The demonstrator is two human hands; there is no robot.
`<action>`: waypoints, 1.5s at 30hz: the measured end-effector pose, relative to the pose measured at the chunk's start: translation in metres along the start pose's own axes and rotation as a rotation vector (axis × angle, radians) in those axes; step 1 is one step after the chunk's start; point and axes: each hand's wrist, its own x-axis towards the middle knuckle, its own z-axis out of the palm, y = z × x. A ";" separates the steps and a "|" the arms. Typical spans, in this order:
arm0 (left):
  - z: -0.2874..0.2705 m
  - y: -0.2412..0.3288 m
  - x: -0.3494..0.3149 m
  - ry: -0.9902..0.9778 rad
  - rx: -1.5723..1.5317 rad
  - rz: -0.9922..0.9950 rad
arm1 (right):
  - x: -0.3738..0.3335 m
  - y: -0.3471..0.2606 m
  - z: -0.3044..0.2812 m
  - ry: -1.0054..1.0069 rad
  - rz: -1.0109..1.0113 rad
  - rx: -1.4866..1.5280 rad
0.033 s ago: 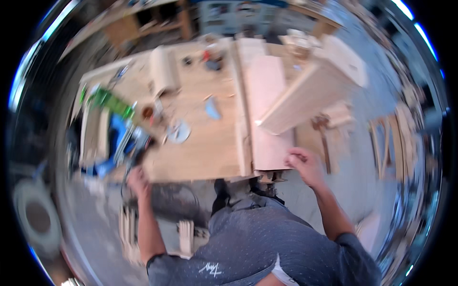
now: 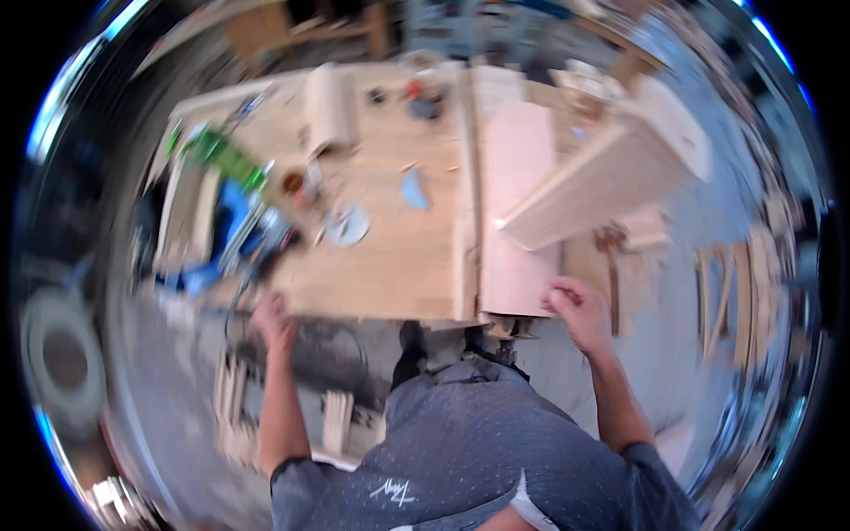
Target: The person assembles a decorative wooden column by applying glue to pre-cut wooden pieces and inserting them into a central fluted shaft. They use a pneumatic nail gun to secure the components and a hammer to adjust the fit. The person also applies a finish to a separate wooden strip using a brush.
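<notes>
My left hand (image 2: 274,320) hangs just off the near left edge of the wooden worktable (image 2: 381,288), fingers curled in and somewhat blurred; nothing shows in it. A dark cable runs down close beside it. Loosely curled too, my right hand (image 2: 575,310) is at the near end of a long pale pinkish board (image 2: 518,177); whether it touches the board is unclear. No object shows in its fingers. Resting partly over that board is a large wooden piece (image 2: 602,181) with a broad pale end, tilted up to the right.
On the table lie a green tool (image 2: 226,157), blue material (image 2: 232,230), a whitish disc (image 2: 347,226), a blue scrap (image 2: 414,188) and a curved wooden piece (image 2: 328,111). A hammer-like tool (image 2: 612,257) lies at right. Wood strips (image 2: 739,296) stand farther right; wood pieces (image 2: 336,423) sit below the table.
The table and its contents have shifted right and slightly up in the picture. Both hands have also moved a little right in the picture; neither has taken hold of anything visible.
</notes>
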 end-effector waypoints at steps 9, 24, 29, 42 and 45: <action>0.102 0.207 -0.240 -0.367 0.055 -0.609 | 0.057 0.050 -0.082 -0.150 -0.151 -0.053; 0.136 0.416 -0.067 -0.555 -0.794 -0.534 | 0.145 -0.069 -0.109 -0.403 0.005 0.156; 0.174 0.483 0.024 -0.883 -0.861 -0.591 | 0.139 -0.070 -0.114 -0.375 0.062 0.114; 0.198 0.463 0.014 -0.952 -0.522 -0.062 | 0.088 -0.012 -0.085 -0.132 -0.232 -0.041; 0.228 0.428 0.013 -0.877 -0.551 0.059 | 0.106 0.004 -0.066 -0.046 -0.251 -0.059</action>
